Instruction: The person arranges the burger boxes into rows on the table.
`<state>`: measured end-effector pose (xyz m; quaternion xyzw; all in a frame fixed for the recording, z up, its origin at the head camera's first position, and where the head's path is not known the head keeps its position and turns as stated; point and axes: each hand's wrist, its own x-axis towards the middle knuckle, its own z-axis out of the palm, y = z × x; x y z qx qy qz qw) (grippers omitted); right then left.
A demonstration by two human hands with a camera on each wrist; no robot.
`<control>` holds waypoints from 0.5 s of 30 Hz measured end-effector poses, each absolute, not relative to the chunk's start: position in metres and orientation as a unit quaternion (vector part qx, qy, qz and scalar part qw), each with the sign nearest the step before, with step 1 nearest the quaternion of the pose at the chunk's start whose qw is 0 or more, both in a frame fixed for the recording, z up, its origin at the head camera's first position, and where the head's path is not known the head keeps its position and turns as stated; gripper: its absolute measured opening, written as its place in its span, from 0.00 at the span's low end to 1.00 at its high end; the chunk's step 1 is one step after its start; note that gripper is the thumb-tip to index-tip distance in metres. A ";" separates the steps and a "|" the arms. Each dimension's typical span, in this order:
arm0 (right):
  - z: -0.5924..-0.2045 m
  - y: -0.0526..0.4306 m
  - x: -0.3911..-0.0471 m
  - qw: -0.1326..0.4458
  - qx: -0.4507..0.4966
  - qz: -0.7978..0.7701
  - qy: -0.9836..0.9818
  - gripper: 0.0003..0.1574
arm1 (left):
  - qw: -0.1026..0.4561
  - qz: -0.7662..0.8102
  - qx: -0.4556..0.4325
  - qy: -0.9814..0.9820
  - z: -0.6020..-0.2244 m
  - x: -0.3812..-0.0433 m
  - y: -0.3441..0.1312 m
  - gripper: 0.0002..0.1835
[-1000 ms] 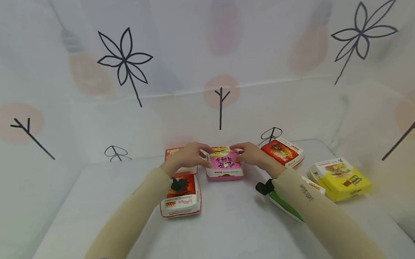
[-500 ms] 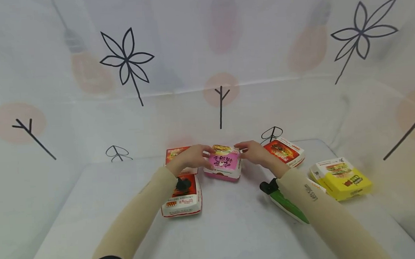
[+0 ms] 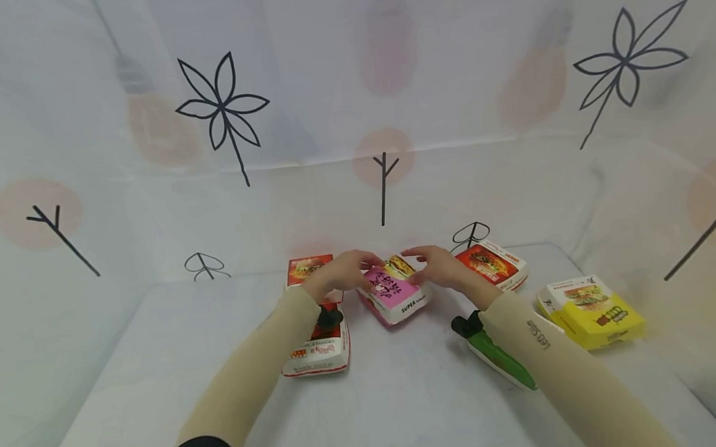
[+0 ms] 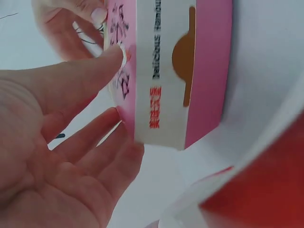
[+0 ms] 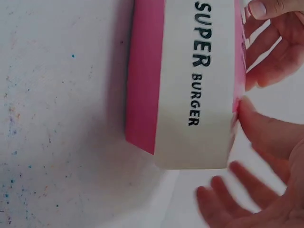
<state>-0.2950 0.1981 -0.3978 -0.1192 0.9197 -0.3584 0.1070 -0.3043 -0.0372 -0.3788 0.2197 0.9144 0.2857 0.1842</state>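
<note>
A pink and white burger box sits at the back middle of the table, turned at an angle, with "SUPER BURGER" along one side. On its left, my left hand holds the box between the thumb, laid on the printed top, and fingertips at its corner. My right hand is at the other side. In the right wrist view, its thumb touches the top edge of the box, while the other fingers spread apart from it.
Two red and white boxes, one rear and one nearer, lie at left, partly behind the left arm. Right of the hands are a red box, a yellow box and a green box partly under the right sleeve. Patterned cloth hangs behind.
The pink burger box has turned from facing squarely forward to an angle, its "SUPER" side now showing. Both hands have shifted slightly right with it. The other boxes lie as before.
</note>
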 end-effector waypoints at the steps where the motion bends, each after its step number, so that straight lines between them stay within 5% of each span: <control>1: -0.398 0.197 -0.295 0.108 -0.131 -0.356 0.919 0.40 | 0.186 0.286 0.223 0.913 -0.379 -0.304 -0.036 0.29; 15: -0.394 0.188 -0.294 0.125 -0.159 -0.325 0.924 0.35 | 0.163 0.300 0.252 0.905 -0.363 -0.298 -0.036 0.27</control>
